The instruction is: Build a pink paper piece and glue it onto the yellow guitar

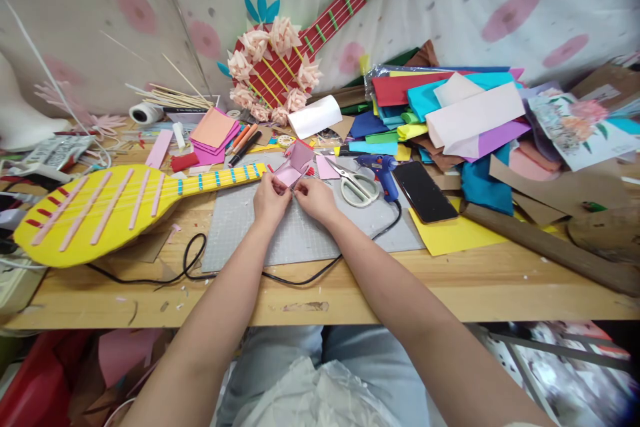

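"What sits farthest left for you?"

"From my station, a yellow paper guitar (123, 210) with pink strips across its body. It lies on the tabletop (375, 297), its neck pointing right and ending near the left hand (273, 200)."

"How are the fingers on that side?"

"Narrow, curled in toward the other hand over a grey cutting mat (300, 243). I can't tell whether they close on anything; the tips are too small on my feed."

"And the pink paper box (301, 157)?"

"In the middle, just beyond both sets of fingertips, with its inner faces showing. Its near edge comes right up to the left fingers, but I can't tell if they touch it."

"The right hand (316, 199)?"

"Also narrow, thumb and forefinger drawn in, the tips close beside the left ones. What they may have between them I can't make out either. The box is ahead of these fingers and slightly left."

"Carry on to the right."

"I have a pink paper square (327, 167), then scissors (349, 177) with their handles toward me, then a blue glue gun (384, 177) trailing a black cord (305, 283). Past that, a dark-screened phone (425, 191) lies partly over a yellow sheet (450, 235)."
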A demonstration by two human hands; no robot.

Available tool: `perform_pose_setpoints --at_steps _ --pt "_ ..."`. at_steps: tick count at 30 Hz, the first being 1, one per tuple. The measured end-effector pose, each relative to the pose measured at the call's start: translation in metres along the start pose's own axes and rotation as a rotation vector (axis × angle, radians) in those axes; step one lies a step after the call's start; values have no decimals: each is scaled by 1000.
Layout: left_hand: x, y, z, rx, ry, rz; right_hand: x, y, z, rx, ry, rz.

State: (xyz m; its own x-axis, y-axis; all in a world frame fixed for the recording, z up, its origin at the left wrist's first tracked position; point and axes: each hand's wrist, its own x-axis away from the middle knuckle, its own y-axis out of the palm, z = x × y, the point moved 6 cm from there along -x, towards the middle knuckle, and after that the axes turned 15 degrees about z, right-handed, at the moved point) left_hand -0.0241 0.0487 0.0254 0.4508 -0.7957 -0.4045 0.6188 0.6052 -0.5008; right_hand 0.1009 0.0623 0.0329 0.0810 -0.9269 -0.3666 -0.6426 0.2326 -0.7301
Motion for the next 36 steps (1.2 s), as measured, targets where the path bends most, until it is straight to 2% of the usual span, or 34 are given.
perform_pose_setpoints --at_steps 8,16,23,27,29,31,36 --pt "1 -2 2 4 -12 -15 -1 2 1 6 16 -17" --pt "2 -4 3 -62 -11 -36 -5 10 8 -55 145 -105" --pt "3 -6 6 -86 2 -14 -1 3 -9 66 -69 29" --pt "3 -6 6 -51 -17 -11 -5 9 1 -42 160 -98" --pt "3 -6 6 -34 -25 -11 -6 11 4 -75 229 -140" --pt "3 -6 5 -22 -32 -13 -6 9 2 -50 185 -105" --pt "2 -6 4 -3 -52 -5 -1 3 -17 95 -151 35"
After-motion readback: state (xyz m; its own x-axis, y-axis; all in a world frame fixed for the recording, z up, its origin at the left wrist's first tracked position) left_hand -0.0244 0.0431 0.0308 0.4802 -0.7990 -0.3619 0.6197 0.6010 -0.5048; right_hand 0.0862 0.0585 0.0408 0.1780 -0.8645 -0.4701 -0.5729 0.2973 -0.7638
